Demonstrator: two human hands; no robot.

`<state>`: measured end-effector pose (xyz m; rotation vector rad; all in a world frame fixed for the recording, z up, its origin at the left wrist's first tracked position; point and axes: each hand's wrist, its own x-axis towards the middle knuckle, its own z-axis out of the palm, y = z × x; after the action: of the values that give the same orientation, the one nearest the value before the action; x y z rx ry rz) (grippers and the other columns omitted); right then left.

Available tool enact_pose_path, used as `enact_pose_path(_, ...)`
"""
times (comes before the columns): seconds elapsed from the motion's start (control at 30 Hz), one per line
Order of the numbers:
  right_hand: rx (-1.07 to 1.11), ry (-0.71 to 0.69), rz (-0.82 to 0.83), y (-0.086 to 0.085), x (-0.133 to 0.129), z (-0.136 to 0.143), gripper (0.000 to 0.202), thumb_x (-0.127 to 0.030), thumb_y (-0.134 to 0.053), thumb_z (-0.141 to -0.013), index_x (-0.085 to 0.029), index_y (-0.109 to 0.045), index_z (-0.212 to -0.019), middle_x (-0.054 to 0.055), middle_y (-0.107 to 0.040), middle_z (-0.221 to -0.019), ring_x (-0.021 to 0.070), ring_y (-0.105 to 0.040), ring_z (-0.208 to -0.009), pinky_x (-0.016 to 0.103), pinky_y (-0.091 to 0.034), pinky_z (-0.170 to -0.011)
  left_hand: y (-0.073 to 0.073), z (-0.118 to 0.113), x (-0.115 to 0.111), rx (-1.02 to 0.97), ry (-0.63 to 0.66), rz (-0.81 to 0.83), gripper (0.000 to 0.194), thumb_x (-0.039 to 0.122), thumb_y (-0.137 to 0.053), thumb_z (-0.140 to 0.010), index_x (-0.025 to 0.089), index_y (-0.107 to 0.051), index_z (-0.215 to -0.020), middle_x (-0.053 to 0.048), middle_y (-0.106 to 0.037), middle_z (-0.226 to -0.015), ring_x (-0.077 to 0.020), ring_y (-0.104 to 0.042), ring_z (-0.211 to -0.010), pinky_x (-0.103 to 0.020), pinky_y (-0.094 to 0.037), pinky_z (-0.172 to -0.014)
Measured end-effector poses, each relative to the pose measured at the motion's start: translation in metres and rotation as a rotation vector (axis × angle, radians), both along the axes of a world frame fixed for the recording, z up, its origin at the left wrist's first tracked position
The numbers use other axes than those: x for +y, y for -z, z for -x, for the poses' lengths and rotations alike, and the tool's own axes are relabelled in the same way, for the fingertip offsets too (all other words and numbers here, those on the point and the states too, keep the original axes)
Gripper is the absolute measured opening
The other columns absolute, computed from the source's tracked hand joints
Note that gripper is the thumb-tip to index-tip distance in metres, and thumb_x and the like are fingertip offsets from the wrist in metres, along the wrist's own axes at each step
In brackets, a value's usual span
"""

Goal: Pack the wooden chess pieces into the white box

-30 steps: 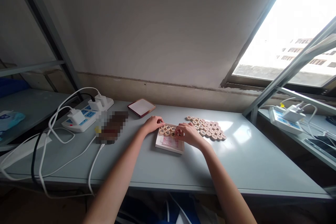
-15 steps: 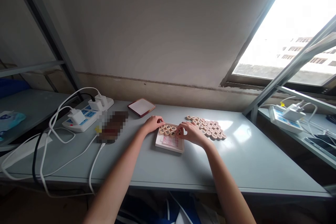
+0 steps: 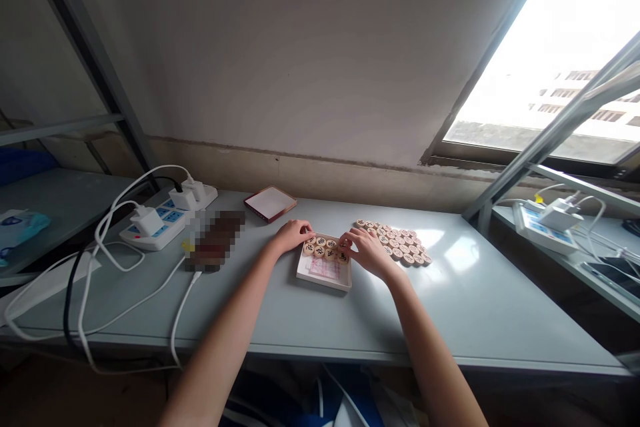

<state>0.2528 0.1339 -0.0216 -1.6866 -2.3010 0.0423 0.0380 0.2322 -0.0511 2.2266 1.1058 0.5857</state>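
A shallow white box lies on the desk, with two rows of round wooden xiangqi pieces at its far end and a pink-printed paper on its floor. My left hand is closed at the far left corner of the box, its fingertips on the rim. At the right side my right hand has its fingers curled at a xiangqi piece that ends the nearer row. These fingers partly cover the farther row's end. More xiangqi pieces stand in rows on the desk, right of the box.
A dark red box lid lies inside-up behind my left hand. Power strips with plugs stand on the left and far right. White cables trail over the front left edge, beside a pixelated dark object.
My right fingers have shifted slightly up, and the end piece of the nearer row now shows its character more fully. My left hand stays at the box corner.
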Motion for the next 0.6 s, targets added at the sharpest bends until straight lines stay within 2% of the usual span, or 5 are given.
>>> enact_pose_path(0.37, -0.065, 0.017, -0.009, 0.0029, 0.0004, 0.0031, 0.015, -0.031, -0.049, -0.086, -0.024, -0.062, -0.089, 0.004, -0.058, -0.087, 0.0184, -0.051, -0.084, 0.031, -0.033, -0.074, 0.0016, -0.0003, 0.0015, 0.003, 0.002, 0.009, 0.026, 0.038, -0.054, -0.075, 0.016, -0.066, -0.083, -0.006, -0.068, -0.085, -0.0193, -0.059, -0.077, -0.026, -0.043, -0.068)
enact_pose_path(0.6, -0.011, 0.020, -0.007, 0.0005, 0.0005, 0.0011, 0.018, -0.032, -0.045, -0.088, -0.024, -0.060, -0.093, 0.004, -0.058, -0.091, 0.0182, -0.052, -0.088, 0.030, -0.035, -0.074, 0.0013, -0.0001, 0.0012, -0.011, 0.006, 0.002, 0.025, 0.037, -0.054, -0.075, 0.016, -0.066, -0.081, -0.006, -0.068, -0.083, -0.0190, -0.059, -0.076, -0.026, -0.043, -0.068)
